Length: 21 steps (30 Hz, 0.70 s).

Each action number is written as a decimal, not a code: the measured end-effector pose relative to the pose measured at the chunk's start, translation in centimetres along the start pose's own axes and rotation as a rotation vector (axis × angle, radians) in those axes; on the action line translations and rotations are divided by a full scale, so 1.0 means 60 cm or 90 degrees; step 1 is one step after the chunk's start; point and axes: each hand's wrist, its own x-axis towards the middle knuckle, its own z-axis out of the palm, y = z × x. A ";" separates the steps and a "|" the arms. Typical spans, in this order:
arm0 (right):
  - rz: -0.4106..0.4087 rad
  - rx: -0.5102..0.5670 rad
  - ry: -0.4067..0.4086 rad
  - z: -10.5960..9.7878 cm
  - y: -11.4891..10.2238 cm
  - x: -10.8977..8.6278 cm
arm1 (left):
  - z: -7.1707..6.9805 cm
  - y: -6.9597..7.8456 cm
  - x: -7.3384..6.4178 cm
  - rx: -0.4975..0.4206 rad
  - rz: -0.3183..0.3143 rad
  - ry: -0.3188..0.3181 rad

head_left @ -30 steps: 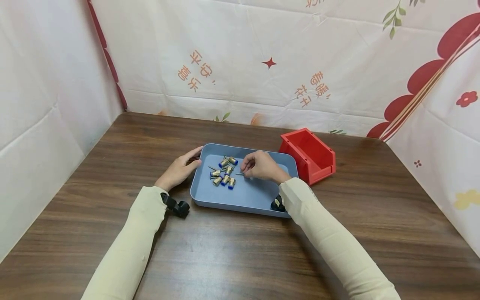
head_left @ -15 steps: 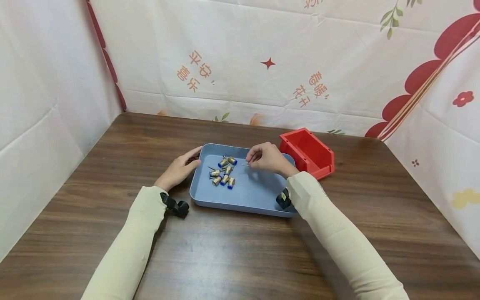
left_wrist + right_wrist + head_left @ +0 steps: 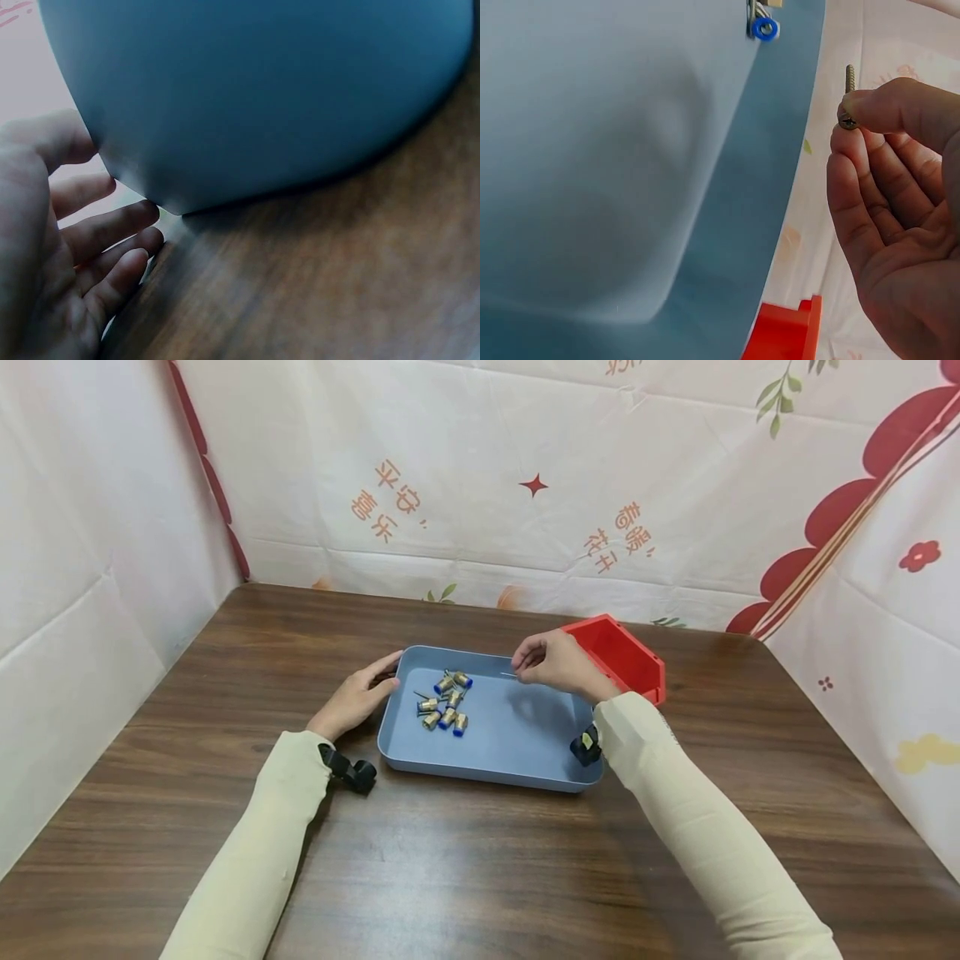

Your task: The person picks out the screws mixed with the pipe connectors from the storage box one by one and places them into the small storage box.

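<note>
Between thumb and fingertips my right hand (image 3: 561, 663) pinches a screw (image 3: 850, 82), its cross-slotted head and threaded shaft showing in the right wrist view. That hand is raised over the back right part of the blue-grey tray (image 3: 495, 764). My left hand (image 3: 354, 702) rests at the tray's left end, fingers spread; in the left wrist view its fingertips (image 3: 142, 214) are right at the tray's wall. Inside the tray, left of the middle, lies a cluster of brass fittings (image 3: 447, 718) with blue rings, with several thin screws (image 3: 422, 695) among them.
A red plastic bin (image 3: 626, 656) stands behind the tray's back right corner, partly hidden by my right hand and wrist. The wooden table (image 3: 450, 868) runs back to a white printed cloth (image 3: 465, 468), with more cloth at both sides.
My right hand has lifted the screw from beside the fittings and carried it right and back, toward the red bin. My left hand stays at the tray's end.
</note>
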 end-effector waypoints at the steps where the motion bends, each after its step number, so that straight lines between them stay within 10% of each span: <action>1: 0.001 -0.001 0.004 -0.003 0.002 -0.001 | 0.000 0.000 0.000 0.000 -0.001 0.001; 21: 0.057 0.011 0.088 -0.088 0.059 -0.030 | 0.000 0.003 0.001 -0.004 -0.014 -0.002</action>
